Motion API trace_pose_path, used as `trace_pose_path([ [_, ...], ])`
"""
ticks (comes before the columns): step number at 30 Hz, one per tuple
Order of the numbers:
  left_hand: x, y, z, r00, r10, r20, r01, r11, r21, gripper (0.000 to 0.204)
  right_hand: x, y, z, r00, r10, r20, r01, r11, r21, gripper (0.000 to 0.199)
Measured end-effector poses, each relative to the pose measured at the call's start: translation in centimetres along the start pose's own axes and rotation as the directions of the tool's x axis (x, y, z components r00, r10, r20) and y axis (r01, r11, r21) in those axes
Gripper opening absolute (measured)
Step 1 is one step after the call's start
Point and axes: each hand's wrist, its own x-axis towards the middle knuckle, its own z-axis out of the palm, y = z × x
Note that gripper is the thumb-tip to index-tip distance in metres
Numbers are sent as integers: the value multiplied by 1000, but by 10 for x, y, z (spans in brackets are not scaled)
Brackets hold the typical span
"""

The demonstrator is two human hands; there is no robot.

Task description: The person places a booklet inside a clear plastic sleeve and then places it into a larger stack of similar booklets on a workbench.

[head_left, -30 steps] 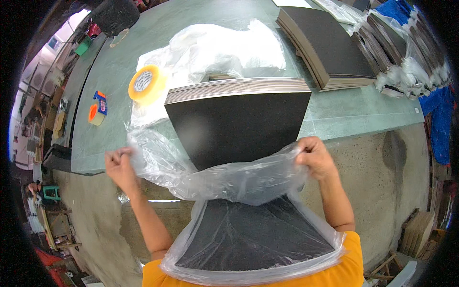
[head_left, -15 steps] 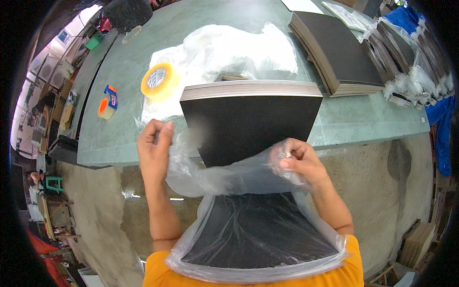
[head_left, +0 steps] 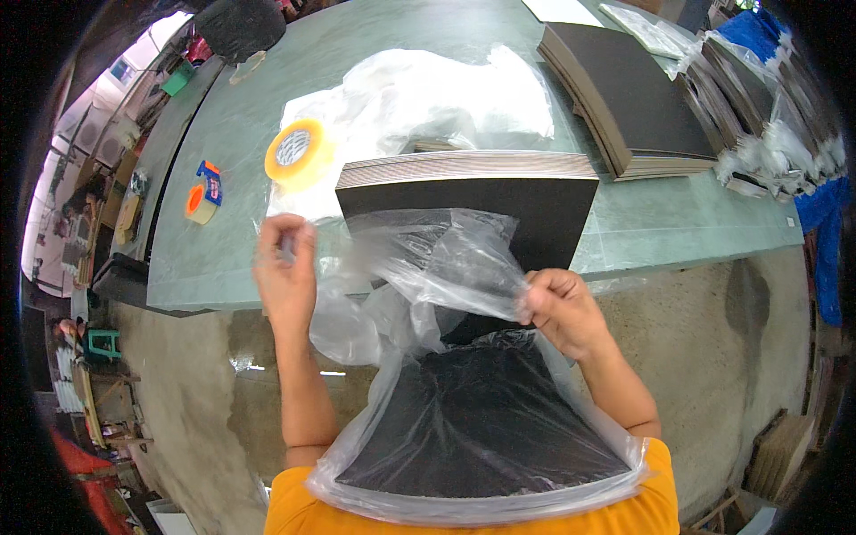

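Note:
A clear plastic bag is stretched between my two hands. Its lower part covers a black board or stack of boards that leans against my orange shirt. My right hand pinches the bag's mouth edge between thumb and fingers. On the other side, my left hand is closed with thumb against fingers, at the blurred left end of the bag; its exact hold is partly smeared. Directly ahead, a thick stack of black boards with pale edges stands tilted at the table's near edge, partly behind the raised film.
On the green table lie white plastic bags, a roll of yellow tape and a blue-orange tape dispenser. Another black board stack lies at right, beside plastic-wrapped bundles. A green stool stands far left.
The bag's free edge has lifted and swung up in front of the standing stack. My right hand has moved slightly right and down; my left hand has hardly moved.

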Motion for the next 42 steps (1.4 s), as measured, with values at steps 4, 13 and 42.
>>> trace_pose_path([
  [4, -36, 95, 24, 876, 258, 407, -118, 934, -337, 8, 8, -14, 31, 924, -368, 101, 365, 773, -519, 13],
  [13, -38, 80, 34, 680, 162, 715, 349, 785, -511, 9, 26, -21, 26, 993, -101, -67, 68, 922, -381, 20],
  [42, -41, 29, -2, 88, 98, 991, 174, 978, -112, 18, 0, -93, -7, 785, -614, -84, 46, 193, -980, 13],
])
